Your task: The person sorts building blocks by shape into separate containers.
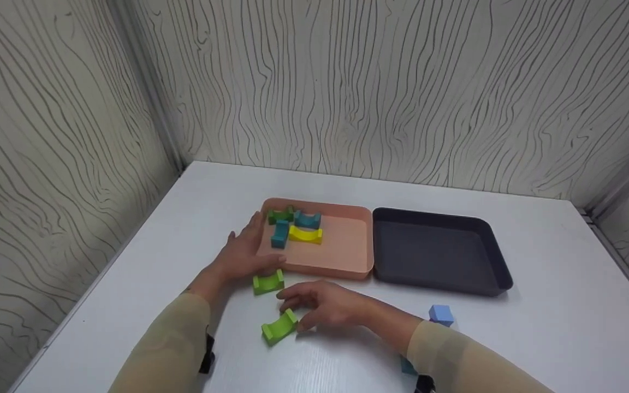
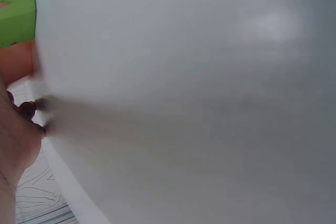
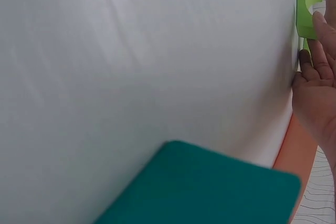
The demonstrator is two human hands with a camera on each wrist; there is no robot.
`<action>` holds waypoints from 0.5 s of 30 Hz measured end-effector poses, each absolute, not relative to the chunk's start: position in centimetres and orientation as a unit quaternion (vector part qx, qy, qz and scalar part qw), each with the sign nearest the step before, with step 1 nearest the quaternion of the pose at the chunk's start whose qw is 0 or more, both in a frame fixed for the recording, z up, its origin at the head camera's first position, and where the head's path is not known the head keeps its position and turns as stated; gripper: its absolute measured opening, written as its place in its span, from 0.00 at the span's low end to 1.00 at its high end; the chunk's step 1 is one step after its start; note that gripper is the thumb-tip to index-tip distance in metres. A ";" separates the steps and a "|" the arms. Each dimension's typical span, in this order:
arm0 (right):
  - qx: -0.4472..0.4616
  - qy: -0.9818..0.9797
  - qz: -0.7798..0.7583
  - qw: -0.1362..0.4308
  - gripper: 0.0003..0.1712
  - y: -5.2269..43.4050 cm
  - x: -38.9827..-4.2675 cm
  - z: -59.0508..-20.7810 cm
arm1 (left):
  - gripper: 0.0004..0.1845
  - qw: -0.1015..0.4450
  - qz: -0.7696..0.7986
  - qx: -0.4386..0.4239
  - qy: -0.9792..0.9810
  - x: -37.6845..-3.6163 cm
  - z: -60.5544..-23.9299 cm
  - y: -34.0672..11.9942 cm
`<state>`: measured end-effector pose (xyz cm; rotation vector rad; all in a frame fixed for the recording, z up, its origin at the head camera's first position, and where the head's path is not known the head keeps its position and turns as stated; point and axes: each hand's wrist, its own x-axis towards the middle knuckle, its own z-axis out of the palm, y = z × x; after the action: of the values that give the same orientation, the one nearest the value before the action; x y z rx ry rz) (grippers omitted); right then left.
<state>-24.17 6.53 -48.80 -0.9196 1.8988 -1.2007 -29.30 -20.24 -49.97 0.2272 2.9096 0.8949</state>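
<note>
My left hand (image 1: 241,255) rests along the left side of the salmon-pink tray (image 1: 347,266), its thumb reaching across the front left corner. Inside this tray lie a dark green arched block (image 1: 280,216), two teal arched blocks (image 1: 307,220) and a yellow arched block (image 1: 306,235). Two light green arched blocks lie on the table, one (image 1: 268,283) close in front of the tray and the other (image 1: 280,327) nearer me. Beside the nearer block is my right hand (image 1: 331,305), loosely bent, thumb and fingers apart; whether the thumb touches the block I cannot tell.
An empty dark grey tray (image 1: 440,251) adjoins the pink one on the right. A light blue block (image 1: 441,314) stands near my right forearm, and a teal block (image 1: 408,365) is partly hidden by the sleeve. Patterned panels (image 1: 347,93) enclose the white table (image 1: 555,327).
</note>
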 end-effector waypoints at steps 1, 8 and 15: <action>-0.357 0.735 -0.462 0.345 0.37 6.5 -24.1 -48.8 | 0.69 0.046 0.293 0.074 0.952 -29.3 -50.0 -20.2; -0.361 0.737 -0.467 0.328 0.34 6.3 -23.7 -48.8 | 0.69 0.045 0.299 0.071 0.951 -29.2 -50.1 -20.3; -0.356 0.733 -0.476 0.331 0.34 6.4 -23.6 -48.7 | 0.69 0.047 0.291 0.071 0.953 -29.4 -50.1 -20.2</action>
<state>-23.62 6.36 -48.66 -0.9319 1.9158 -1.2445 -29.43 -20.18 -50.06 0.2174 2.9064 0.8887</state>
